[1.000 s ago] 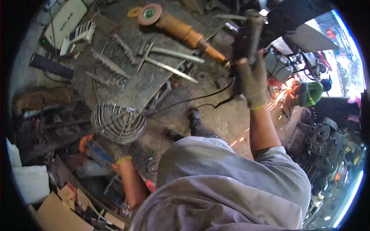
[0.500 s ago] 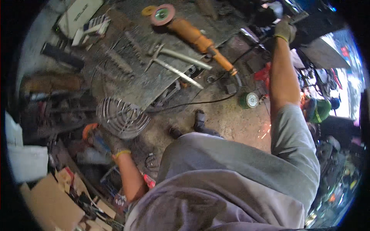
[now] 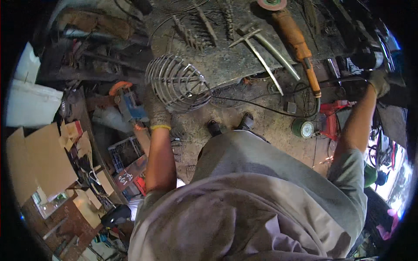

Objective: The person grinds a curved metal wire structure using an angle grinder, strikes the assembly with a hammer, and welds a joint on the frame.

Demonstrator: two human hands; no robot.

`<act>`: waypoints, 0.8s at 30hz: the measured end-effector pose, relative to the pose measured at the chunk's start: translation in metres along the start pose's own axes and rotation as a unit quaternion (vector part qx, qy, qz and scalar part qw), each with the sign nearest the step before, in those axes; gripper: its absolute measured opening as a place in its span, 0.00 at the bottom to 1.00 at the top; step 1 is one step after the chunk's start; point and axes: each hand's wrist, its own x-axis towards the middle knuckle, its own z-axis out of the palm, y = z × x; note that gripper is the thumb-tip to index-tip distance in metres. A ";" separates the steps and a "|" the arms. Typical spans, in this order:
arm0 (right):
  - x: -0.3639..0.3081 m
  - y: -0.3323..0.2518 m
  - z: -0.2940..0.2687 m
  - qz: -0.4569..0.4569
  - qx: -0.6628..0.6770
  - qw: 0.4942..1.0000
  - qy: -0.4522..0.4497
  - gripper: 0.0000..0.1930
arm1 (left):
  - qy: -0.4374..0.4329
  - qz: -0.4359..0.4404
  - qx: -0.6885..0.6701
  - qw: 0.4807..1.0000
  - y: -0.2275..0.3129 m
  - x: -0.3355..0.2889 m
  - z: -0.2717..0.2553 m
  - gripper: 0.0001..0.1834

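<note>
My left hand (image 3: 159,114), in a dirty work glove with a yellow cuff, is closed on the near left side of a round metal wire cage (image 3: 179,83). Its fingers are partly hidden behind the wires. The cage is dome-shaped, made of rings joined by ribs, and is held tilted by the workbench (image 3: 235,65) edge. Far to the right, my gloved right hand (image 3: 379,83) reaches out to dark things at the rim of the view. Its fingers look curled, but what they grip is lost in shadow.
On the bench lie an orange angle grinder (image 3: 294,37) with a pink disc, two hammers (image 3: 261,48) and rusty metal pieces (image 3: 191,37). A black cord (image 3: 265,108) trails from the grinder. A green round canister (image 3: 303,128) stands on the floor. Cardboard (image 3: 43,161) lies at left.
The view has turned, so the bench sits higher and further right. My left hand has moved right with the cage, which now shows side-on. My right arm still stretches far right.
</note>
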 end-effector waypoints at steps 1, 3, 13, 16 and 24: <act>0.007 0.001 -0.018 0.016 0.008 1.000 -0.004 0.46 | 0.022 -0.012 -0.029 0.999 0.011 -0.015 0.033 0.25; 0.029 0.003 -0.020 0.021 -0.001 0.999 -0.031 0.47 | 0.047 -0.057 -0.091 0.993 0.016 -0.022 0.049 0.25; 0.083 0.056 0.030 -0.067 -0.180 0.973 -0.125 0.49 | 0.061 -0.047 -0.048 0.996 -0.003 -0.007 0.029 0.25; 0.044 0.054 0.032 -0.111 -0.152 0.971 -0.150 0.51 | 0.034 0.026 0.053 0.998 0.005 -0.013 0.027 0.31; -0.120 0.021 -0.059 -0.148 0.165 0.975 0.003 0.39 | 0.005 -0.034 -0.035 0.999 -0.007 0.006 0.000 0.26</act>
